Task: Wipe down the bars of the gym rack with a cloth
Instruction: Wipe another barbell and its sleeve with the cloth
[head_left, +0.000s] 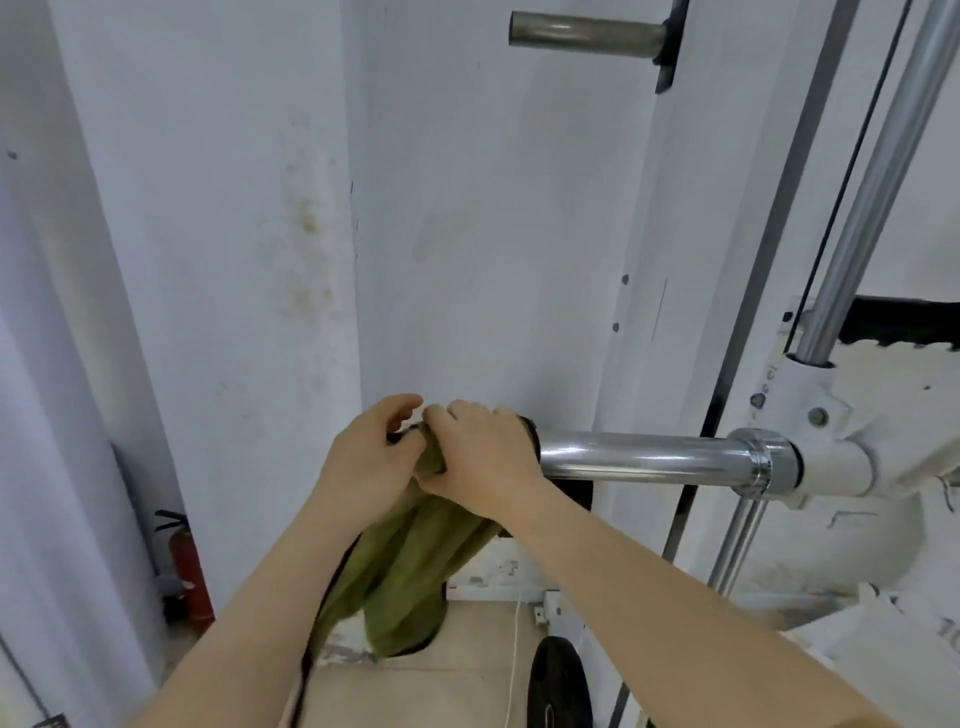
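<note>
While the green cloth (415, 551) was bunched over the free end of the chrome bar (639, 457), its tail hanging below, it was gripped by the curled fingers of the left hand (363, 467) and right hand (483, 457), so a full wrap and even pressure toward the collar (763, 462) were judged advisable.

The one head view (wide-angle, straight lines bowing at its edges) looks forward and down from just in front of the chrome bar (639, 457). It is close enough that the left hand (363, 457) and right hand (483, 452) at the bar's end sit mid-frame. It faces the white wall (467, 208) behind the bar, with the floor (441, 691) below the bar and an upper peg (587, 30) above it.
</note>
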